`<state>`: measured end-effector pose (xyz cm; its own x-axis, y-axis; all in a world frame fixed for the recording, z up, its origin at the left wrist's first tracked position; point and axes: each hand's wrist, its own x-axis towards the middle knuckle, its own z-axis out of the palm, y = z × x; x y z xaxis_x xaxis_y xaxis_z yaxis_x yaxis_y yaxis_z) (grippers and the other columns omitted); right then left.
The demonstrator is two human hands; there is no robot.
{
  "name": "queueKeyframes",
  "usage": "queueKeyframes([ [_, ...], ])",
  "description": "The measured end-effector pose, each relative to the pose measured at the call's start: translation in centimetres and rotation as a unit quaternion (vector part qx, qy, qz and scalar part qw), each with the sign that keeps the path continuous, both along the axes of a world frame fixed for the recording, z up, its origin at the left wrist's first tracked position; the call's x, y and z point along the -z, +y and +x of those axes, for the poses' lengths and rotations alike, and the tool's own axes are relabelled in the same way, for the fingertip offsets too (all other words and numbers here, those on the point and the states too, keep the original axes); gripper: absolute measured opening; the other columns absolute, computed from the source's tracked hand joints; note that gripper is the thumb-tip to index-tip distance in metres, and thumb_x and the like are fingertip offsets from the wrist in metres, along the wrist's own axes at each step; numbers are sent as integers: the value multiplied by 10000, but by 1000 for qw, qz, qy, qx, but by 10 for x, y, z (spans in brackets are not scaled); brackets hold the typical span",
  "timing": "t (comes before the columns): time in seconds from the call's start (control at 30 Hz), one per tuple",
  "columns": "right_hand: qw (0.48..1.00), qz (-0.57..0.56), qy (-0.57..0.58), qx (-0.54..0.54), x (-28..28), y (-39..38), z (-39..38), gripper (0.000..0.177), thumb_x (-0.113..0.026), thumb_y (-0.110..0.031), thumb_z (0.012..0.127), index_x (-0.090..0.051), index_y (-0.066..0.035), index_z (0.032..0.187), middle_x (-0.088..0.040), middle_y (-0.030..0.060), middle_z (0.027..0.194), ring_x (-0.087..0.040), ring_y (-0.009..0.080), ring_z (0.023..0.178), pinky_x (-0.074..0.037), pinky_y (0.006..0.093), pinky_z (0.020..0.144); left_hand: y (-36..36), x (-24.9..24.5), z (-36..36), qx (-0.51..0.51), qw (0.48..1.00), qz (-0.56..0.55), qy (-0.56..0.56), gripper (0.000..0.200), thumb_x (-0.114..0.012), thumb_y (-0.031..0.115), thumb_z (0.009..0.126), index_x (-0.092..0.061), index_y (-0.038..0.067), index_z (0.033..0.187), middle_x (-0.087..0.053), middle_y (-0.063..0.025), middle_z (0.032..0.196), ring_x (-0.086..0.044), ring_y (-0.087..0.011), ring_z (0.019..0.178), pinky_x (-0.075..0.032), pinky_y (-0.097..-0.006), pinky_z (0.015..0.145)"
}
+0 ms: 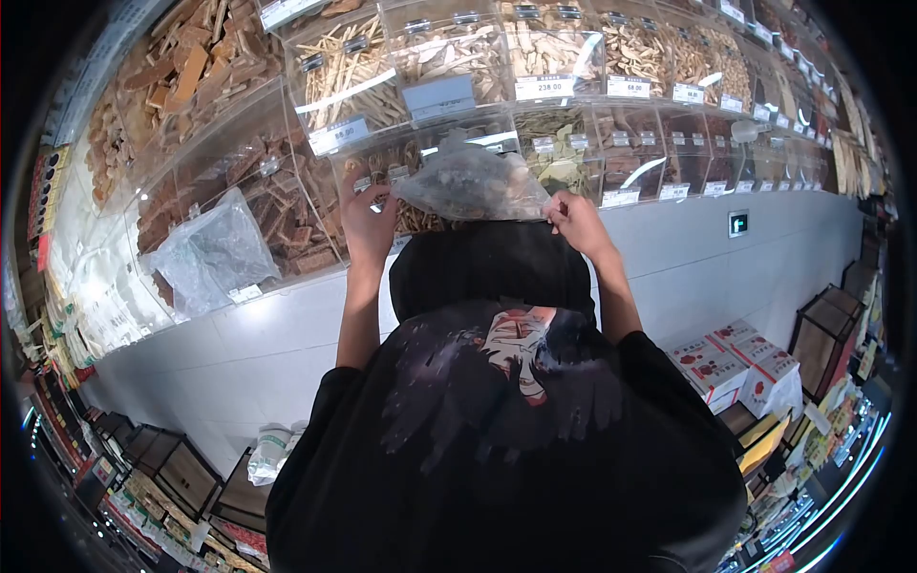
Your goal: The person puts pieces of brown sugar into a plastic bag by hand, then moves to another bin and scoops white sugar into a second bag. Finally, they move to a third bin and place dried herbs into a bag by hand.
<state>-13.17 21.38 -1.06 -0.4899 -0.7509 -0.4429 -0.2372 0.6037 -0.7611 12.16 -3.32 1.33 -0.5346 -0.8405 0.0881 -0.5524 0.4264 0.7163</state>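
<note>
A clear plastic bag is stretched between my two hands in front of the bins. Some lumpy contents seem to show through it, but I cannot make out their kind. My left hand pinches the bag's left corner, its thumb and fingers closed there. At the opposite corner, my right hand grips the plastic with curled fingers. Behind the bag, a bin of dried green leaves is partly hidden. A bin of thin brown sticks lies just beyond my left hand.
Clear lidded bins of pale dried slices rise in rows behind, with price tags. Another plastic bag rests on the bins at left. Red and white boxes stand low at right. The white counter front runs below the bins.
</note>
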Motion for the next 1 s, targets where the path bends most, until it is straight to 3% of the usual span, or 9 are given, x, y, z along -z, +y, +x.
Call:
queueKeyframes([
  [0.1,990,-87,110,34,-13,-10,0,207,-647,-153,931,-577,15,831,-608,70,642,-600,124,564,-456,283,543,1,-5,0,-9,1000,-12,6,112,-717,52,776,-727,7,878,-524,-226,1319,-493,-393,1252,-412,-424,1035],
  [0.2,986,-103,104,80,-51,-32,-10,189,-636,-157,917,-584,17,865,-574,145,662,-527,230,575,-444,359,593,0,-27,-9,-13,999,-24,21,115,-713,62,787,-726,7,888,-519,-228,1313,-499,-397,1233,-411,-421,1027],
  [0.37,976,-144,157,36,-96,-58,-26,200,-636,-175,916,-581,13,870,-561,138,667,-523,228,592,-441,353,605,-6,-53,-22,18,994,-102,32,116,-706,83,808,-722,12,899,-521,-212,1302,-534,-371,1171,-439,-416,971],
  [0.57,968,-162,191,-12,-131,-77,-33,211,-635,-186,919,-572,7,862,-534,110,646,-492,210,591,-439,352,606,-3,-85,-39,32,994,-101,35,119,-702,87,819,-712,21,917,-521,-171,1308,-556,-324,1152,-478,-386,896],
  [0.67,964,-188,188,-17,-143,-87,-33,205,-634,-183,919,-572,4,861,-540,105,645,-499,216,591,-438,350,605,-2,-103,-51,15,995,-53,85,107,-704,102,824,-712,33,905,-524,-153,1302,-549,-315,1165,-460,-392,927],
  [0.77,956,-217,196,-29,-156,-100,-36,211,-632,-193,920,-575,2,863,-572,119,663,-530,249,599,-446,359,612,-13,-109,-63,18,988,-108,105,123,-734,161,804,-730,71,888,-563,-139,1284,-527,-318,1214,-407,-413,1021],
  [1.0,931,-238,271,-54,-177,-113,-41,211,-625,-206,925,-590,-2,886,-607,122,699,-558,266,610,-462,362,614,-30,-119,-77,34,976,-160,143,96,-747,137,800,-737,86,881,-589,-129,1240,-561,-290,1161,-428,-389,986],
])
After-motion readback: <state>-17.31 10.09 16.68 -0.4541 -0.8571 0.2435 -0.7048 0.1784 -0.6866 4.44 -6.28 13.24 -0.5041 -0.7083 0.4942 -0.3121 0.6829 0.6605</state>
